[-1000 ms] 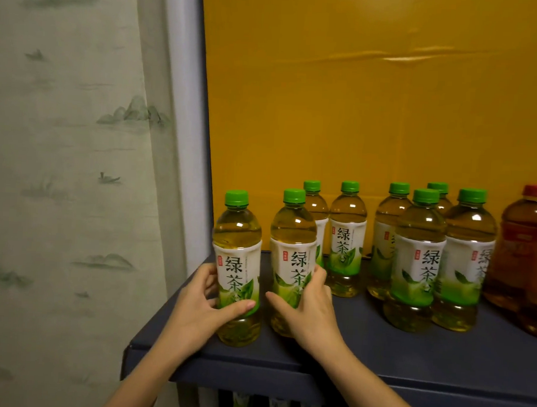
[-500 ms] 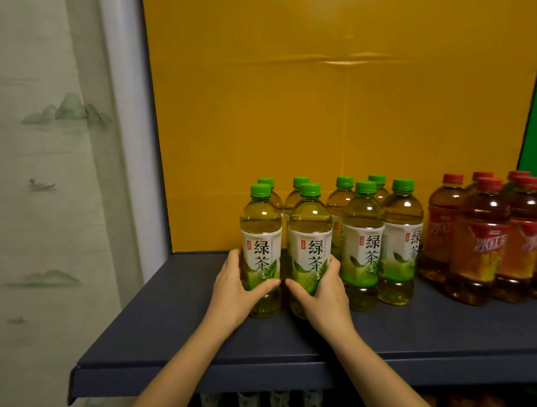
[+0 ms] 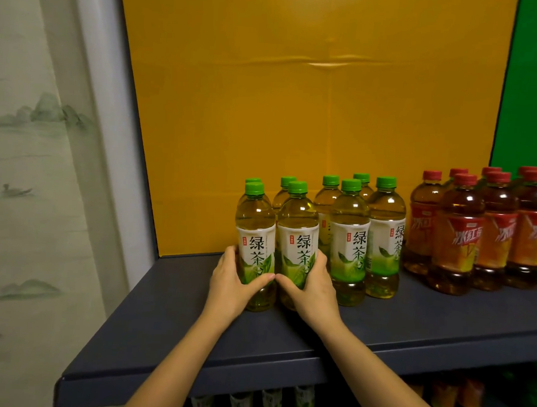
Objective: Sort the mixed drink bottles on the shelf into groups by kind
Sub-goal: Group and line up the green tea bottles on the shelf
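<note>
- Left hand (image 3: 230, 283) is curling around the lower half of one green tea bottle (image 3: 255, 230), at centre frame.
- Right hand (image 3: 314, 288) is wrapping a second green tea bottle (image 3: 297, 236), just beside the first.
- Both bottles are standing upright on the dark shelf (image 3: 161, 322), beside other green bottles (image 3: 349, 235).
- Red-capped bottles (image 3: 460, 235) are standing together at the frame's right.

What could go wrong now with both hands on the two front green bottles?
The left hand and right hand grip their green tea bottles low, so the tall bottles might tip if pushed. The rear green bottles stand close behind and could get knocked. The neighbouring bottle beside the right hand might be nudged.
</note>
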`<state>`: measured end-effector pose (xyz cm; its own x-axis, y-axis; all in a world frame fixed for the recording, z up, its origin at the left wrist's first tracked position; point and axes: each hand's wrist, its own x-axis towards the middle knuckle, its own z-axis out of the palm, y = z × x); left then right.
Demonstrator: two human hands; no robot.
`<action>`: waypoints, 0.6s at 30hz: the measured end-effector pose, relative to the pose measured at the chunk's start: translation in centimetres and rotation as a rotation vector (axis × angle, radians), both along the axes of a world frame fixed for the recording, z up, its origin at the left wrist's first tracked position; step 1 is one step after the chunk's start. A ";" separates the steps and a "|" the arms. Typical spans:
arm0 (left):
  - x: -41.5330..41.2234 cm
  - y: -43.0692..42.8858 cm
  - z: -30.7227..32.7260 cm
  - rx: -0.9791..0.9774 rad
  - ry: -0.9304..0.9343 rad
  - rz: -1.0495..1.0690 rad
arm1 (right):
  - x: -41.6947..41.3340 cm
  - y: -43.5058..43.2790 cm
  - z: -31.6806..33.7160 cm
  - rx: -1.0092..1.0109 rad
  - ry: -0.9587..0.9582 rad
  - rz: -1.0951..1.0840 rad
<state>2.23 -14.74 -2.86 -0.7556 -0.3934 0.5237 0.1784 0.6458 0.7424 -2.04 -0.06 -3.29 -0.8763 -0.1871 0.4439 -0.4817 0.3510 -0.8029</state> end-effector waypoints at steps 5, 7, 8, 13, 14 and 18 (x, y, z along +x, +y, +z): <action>0.4 0.3 0.8 -0.059 -0.122 0.012 | 0.1 0.8 0.5 0.057 -0.080 0.050; 1.1 0.8 1.3 -0.117 -0.160 0.008 | 0.5 1.8 0.8 0.107 -0.098 0.081; 1.7 1.2 1.5 -0.163 -0.159 0.034 | 0.9 2.6 0.9 0.138 -0.089 0.100; 5.5 5.1 2.5 -0.440 0.115 0.234 | 3.6 10.1 1.6 0.335 0.021 0.090; 6.0 6.2 2.7 -0.455 0.149 0.180 | 4.1 12.5 1.6 0.359 0.040 0.073; 5.9 11.8 3.1 -0.607 0.150 -0.014 | 5.8 23.4 1.6 0.460 0.027 -0.050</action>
